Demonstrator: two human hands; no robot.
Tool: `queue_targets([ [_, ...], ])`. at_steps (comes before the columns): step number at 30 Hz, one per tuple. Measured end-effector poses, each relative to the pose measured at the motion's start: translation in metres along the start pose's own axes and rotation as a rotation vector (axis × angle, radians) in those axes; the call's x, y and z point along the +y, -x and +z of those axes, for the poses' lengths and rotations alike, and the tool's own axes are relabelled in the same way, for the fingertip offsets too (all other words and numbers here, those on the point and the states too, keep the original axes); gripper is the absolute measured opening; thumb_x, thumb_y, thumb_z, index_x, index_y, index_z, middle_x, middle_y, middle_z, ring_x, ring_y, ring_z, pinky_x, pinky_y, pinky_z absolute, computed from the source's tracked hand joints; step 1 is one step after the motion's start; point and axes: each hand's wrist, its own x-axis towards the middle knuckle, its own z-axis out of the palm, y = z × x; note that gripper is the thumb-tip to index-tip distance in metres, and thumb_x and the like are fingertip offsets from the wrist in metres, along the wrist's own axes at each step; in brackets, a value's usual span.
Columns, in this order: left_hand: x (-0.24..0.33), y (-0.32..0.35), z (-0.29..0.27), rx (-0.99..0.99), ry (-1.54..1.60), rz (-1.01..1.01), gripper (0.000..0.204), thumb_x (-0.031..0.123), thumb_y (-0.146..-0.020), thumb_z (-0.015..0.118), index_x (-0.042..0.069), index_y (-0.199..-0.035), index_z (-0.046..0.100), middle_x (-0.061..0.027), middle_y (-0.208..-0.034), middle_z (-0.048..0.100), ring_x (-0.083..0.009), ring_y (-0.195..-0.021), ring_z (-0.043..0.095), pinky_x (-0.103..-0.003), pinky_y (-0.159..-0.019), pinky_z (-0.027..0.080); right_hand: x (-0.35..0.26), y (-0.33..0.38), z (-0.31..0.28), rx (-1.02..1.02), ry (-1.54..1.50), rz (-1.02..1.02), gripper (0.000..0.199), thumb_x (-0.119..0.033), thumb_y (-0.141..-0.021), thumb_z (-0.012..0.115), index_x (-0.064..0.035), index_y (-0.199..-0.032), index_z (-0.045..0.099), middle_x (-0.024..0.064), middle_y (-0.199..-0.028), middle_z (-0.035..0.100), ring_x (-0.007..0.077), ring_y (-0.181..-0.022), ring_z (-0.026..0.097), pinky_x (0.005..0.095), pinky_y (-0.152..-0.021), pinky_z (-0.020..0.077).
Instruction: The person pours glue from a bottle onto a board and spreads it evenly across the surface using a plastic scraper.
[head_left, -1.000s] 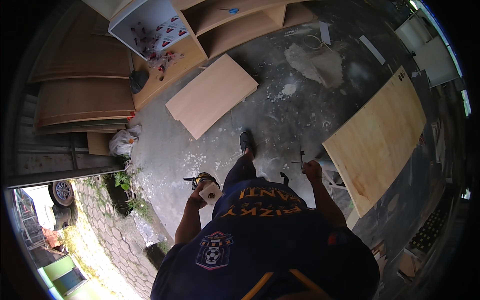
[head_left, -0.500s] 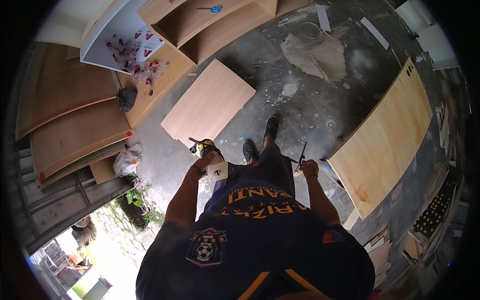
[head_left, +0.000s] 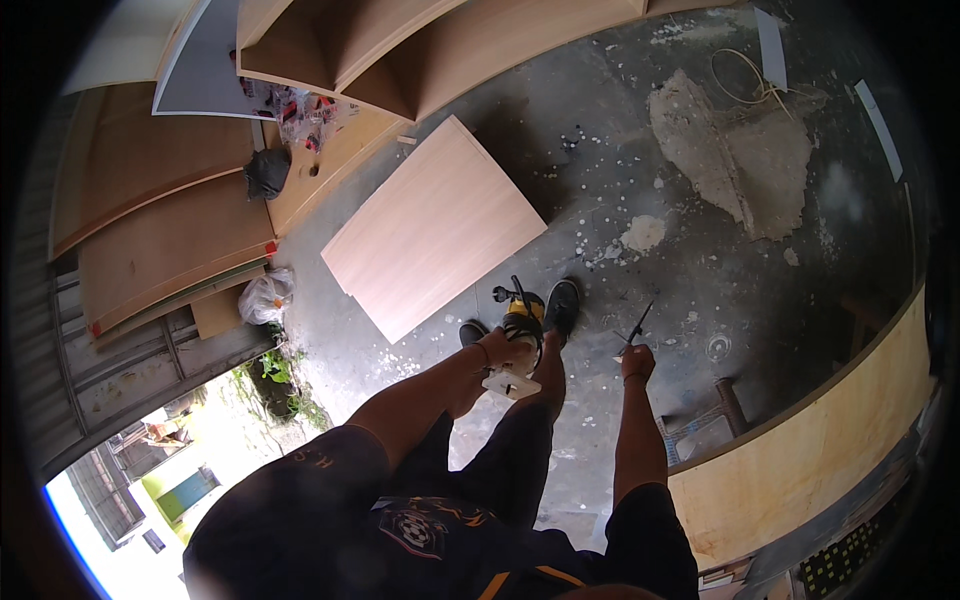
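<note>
Brown boards [head_left: 165,235] are stacked far to the left of the left hand [head_left: 508,352], with a white plastic bag [head_left: 267,297] at their ends, and a black bag [head_left: 267,173] and clear wrappers [head_left: 305,115] farther ahead. Next, ahead of the left hand and a little to its left, a pale panel [head_left: 435,230] lies on the grey floor [head_left: 590,440]; beyond it stands a wooden shelf unit [head_left: 480,72]. The left shoe [head_left: 473,332] is just ahead of the left hand.

That hand is wrapped around a yellow power tool [head_left: 523,318], whose white base [head_left: 511,384] points back toward the body and whose black cord is bunched at the far end. The right shoe [head_left: 563,305] shows between the two hands, farther forward. The right hand [head_left: 637,362] has its fingers closed around a slim dark tool [head_left: 642,322] that points ahead; its exact kind cannot be told. Well ahead of the right hand lie a cord loop [head_left: 738,88] and two white strips [head_left: 771,50]. To its right, a plywood sheet [head_left: 810,430] curves along the view's edge.
</note>
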Motion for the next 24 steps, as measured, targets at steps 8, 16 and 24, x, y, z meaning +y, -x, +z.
queue_targets([
  [8,0.114,-0.071,0.03,0.059,-0.064,-0.053,0.092,0.059,-0.057,0.07,-0.005,-0.116,0.04,-0.0209,-0.104,0.058,-0.0318,-0.099,0.058,-0.036,-0.084,0.046,-0.044,-0.067,-0.014,-0.811,-0.757,0.324,0.049,-0.046,-0.085,0.053,-0.0091,-0.116,0.052,0.0058,-0.105,0.06,0.0191,-0.094,0.059,0.0372,-0.082,0.0447],
  [16,0.121,-0.092,0.051,0.198,-0.481,0.201,0.043,0.048,-0.068,0.061,0.04,-0.109,0.054,-0.0095,-0.123,0.047,-0.0296,-0.119,0.039,-0.035,-0.093,0.041,-0.106,-0.037,-0.005,-1.103,-1.344,0.113,0.05,-0.034,-0.084,0.06,-0.0085,-0.124,0.046,0.0049,-0.118,0.054,0.0179,-0.109,0.051,0.0339,-0.091,0.0422],
  [24,0.068,-0.063,0.028,0.193,-0.05,0.398,0.088,0.03,-0.069,0.07,0.006,-0.138,0.02,-0.0196,-0.121,0.046,-0.0344,-0.112,0.047,-0.041,-0.095,0.039,-0.11,-0.039,0.04,-0.843,-1.478,0.22,0.047,-0.019,-0.078,0.062,-0.0071,-0.121,0.048,0.0058,-0.11,0.057,0.0208,-0.102,0.055,0.0353,-0.088,0.0448],
])
